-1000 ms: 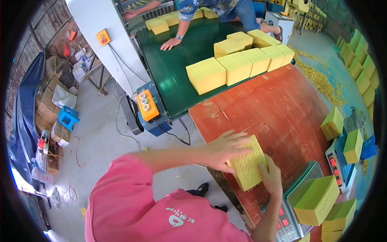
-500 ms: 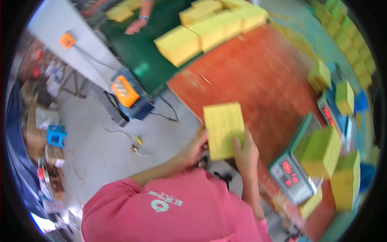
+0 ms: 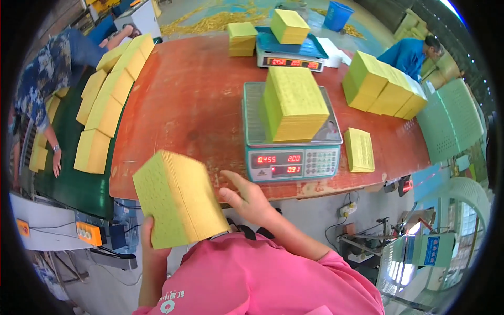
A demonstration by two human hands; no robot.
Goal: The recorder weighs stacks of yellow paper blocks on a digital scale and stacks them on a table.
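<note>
A thick stack of yellow sheets is tilted over the near edge of the table, left of the middle, its layered side facing right. The left hand grips it at its near left corner, with the thumb up against the dimpled face. The right hand is empty and spread, thumb and forefinger apart, just beside the right side of the stack; whether the thumb touches it I cannot tell.

The red-brown table carries a near scale, its red digits lit, with a tall yellow block on its tray. Just right of this scale lies a thinner yellow pad. Beyond stands a far scale bearing another block, and a short pile sits at its left. A row of blocks stands at the far right, near a person in blue.

Along the left, more yellow bricks line a green belt, where a co-worker in a patterned shirt leans in.
</note>
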